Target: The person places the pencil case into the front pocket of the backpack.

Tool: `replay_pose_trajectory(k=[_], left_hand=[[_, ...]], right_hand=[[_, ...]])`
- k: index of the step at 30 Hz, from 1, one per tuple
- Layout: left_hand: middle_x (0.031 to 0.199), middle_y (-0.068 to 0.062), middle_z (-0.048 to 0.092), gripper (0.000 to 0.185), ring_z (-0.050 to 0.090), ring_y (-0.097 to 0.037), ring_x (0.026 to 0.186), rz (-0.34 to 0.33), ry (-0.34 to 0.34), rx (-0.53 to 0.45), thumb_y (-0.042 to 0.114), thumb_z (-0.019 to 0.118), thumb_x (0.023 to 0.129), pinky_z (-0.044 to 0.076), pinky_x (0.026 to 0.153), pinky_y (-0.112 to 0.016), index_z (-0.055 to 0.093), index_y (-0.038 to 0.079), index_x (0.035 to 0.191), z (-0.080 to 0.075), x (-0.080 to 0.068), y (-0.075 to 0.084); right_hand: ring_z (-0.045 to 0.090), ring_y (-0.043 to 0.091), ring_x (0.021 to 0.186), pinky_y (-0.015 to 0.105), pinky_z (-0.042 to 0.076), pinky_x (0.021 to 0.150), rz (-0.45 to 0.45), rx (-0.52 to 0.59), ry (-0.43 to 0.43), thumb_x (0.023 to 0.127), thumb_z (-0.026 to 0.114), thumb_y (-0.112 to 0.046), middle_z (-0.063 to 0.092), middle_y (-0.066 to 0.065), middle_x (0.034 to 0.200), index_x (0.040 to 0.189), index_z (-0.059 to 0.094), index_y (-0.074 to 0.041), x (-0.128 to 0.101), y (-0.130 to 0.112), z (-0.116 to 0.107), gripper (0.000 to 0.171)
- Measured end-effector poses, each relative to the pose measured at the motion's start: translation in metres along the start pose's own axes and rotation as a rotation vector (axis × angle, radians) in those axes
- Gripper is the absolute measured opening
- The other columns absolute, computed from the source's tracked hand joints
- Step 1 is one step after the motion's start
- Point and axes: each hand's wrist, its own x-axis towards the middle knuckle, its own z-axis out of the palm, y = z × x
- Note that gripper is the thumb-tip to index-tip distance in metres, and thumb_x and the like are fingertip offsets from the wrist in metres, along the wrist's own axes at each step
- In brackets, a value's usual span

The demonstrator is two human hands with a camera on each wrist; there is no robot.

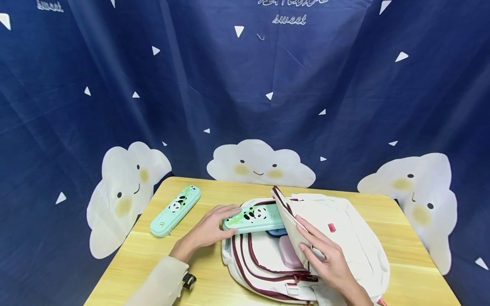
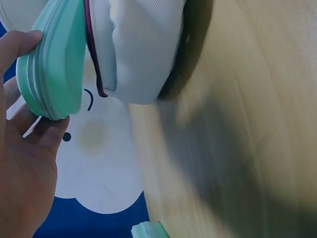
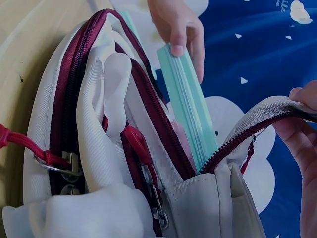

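Partly tucked in, a mint-green zippered panda pencil case (image 1: 254,214) sits in the mouth of a white fabric backpack (image 1: 352,238)

Thumb and fingers of the left hand (image 1: 209,227) clasp the pencil case's outer end, spread about as wide as the case; its other end lies under the backpack's lifted white flap (image 1: 289,221), edged with a maroon zip. The right hand (image 1: 325,255) pinches that flap's edge. Inside the pocket show a pale pink rounded box (image 1: 290,253) and part of a blue object (image 1: 276,232). The backpack lies right of the middle of the pale wooden table (image 1: 206,280); a second mint-green panda case (image 1: 176,210) lies along the left edge, near the far left corner.
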Motion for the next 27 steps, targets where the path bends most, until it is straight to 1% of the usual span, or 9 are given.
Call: replay_pose_trajectory(k=[6, 11, 14, 16, 18, 21, 25, 27], left_hand=[[0.168, -0.002, 0.052, 0.067, 0.046, -0.031, 0.156, -0.001, -0.004, -0.123, 0.041, 0.080, 0.096, 0.035, 0.128, -0.067, 0.059, 0.029, 0.159, 0.011, 0.006, -0.009], [0.169, 0.002, 0.051, 0.068, 0.043, -0.031, 0.159, -0.004, 0.004, -0.211, 0.037, 0.081, 0.097, 0.031, 0.131, -0.064, 0.057, 0.025, 0.160, 0.020, 0.007, -0.018], [0.170, 0.005, 0.049, 0.070, 0.042, -0.030, 0.160, -0.009, 0.009, -0.237, 0.037, 0.082, 0.098, 0.030, 0.133, -0.061, 0.056, 0.023, 0.161, 0.022, 0.007, -0.021], [0.172, 0.005, 0.046, 0.074, 0.039, -0.029, 0.162, -0.025, 0.005, -0.249, 0.038, 0.082, 0.098, 0.028, 0.134, -0.060, 0.053, 0.023, 0.163, 0.022, 0.007, -0.020], [0.174, 0.002, 0.043, 0.078, 0.037, -0.031, 0.163, -0.039, 0.006, -0.254, 0.040, 0.082, 0.097, 0.026, 0.134, -0.061, 0.049, 0.024, 0.166, 0.022, 0.006, -0.020], [0.176, -0.001, 0.041, 0.084, 0.035, -0.032, 0.164, -0.077, 0.014, -0.259, 0.045, 0.084, 0.095, 0.025, 0.134, -0.062, 0.044, 0.029, 0.168, 0.021, 0.002, -0.021], [0.175, 0.001, 0.042, 0.087, 0.036, -0.033, 0.164, -0.128, 0.029, -0.272, 0.048, 0.086, 0.093, 0.024, 0.134, -0.065, 0.043, 0.036, 0.168, 0.023, -0.005, -0.024], [0.174, 0.001, 0.043, 0.088, 0.036, -0.034, 0.163, -0.149, 0.037, -0.283, 0.047, 0.087, 0.092, 0.024, 0.134, -0.066, 0.043, 0.036, 0.168, 0.024, -0.008, -0.025]], right_hand=[[0.056, 0.019, 0.151, 0.020, 0.044, 0.121, 0.009, -0.009, -0.017, 0.091, 0.076, 0.014, 0.062, 0.032, 0.151, 0.136, 0.067, 0.016, -0.002, 0.002, 0.001, 0.047], [0.056, 0.020, 0.151, 0.022, 0.044, 0.122, -0.004, -0.003, -0.002, 0.093, 0.076, 0.011, 0.062, 0.032, 0.151, 0.135, 0.067, 0.017, -0.002, 0.003, 0.000, 0.044], [0.056, 0.020, 0.151, 0.023, 0.044, 0.122, -0.006, -0.001, 0.009, 0.094, 0.075, 0.009, 0.061, 0.033, 0.150, 0.135, 0.067, 0.017, -0.002, 0.003, -0.001, 0.042], [0.056, 0.020, 0.151, 0.023, 0.045, 0.122, 0.000, -0.002, 0.013, 0.094, 0.075, 0.009, 0.061, 0.033, 0.150, 0.135, 0.067, 0.018, -0.003, 0.003, -0.002, 0.043], [0.056, 0.020, 0.151, 0.023, 0.045, 0.122, 0.004, -0.001, 0.019, 0.094, 0.075, 0.010, 0.061, 0.033, 0.150, 0.135, 0.067, 0.018, -0.004, 0.003, -0.002, 0.042], [0.056, 0.020, 0.151, 0.022, 0.045, 0.122, 0.008, -0.001, 0.027, 0.093, 0.075, 0.011, 0.061, 0.033, 0.150, 0.134, 0.067, 0.019, -0.005, 0.002, -0.003, 0.043], [0.056, 0.020, 0.151, 0.023, 0.045, 0.122, 0.015, 0.001, 0.033, 0.093, 0.075, 0.011, 0.061, 0.034, 0.150, 0.134, 0.066, 0.019, -0.005, 0.000, -0.004, 0.042], [0.056, 0.020, 0.151, 0.023, 0.044, 0.122, 0.017, 0.000, 0.037, 0.094, 0.075, 0.011, 0.061, 0.034, 0.150, 0.134, 0.066, 0.019, -0.005, -0.002, -0.004, 0.042]])
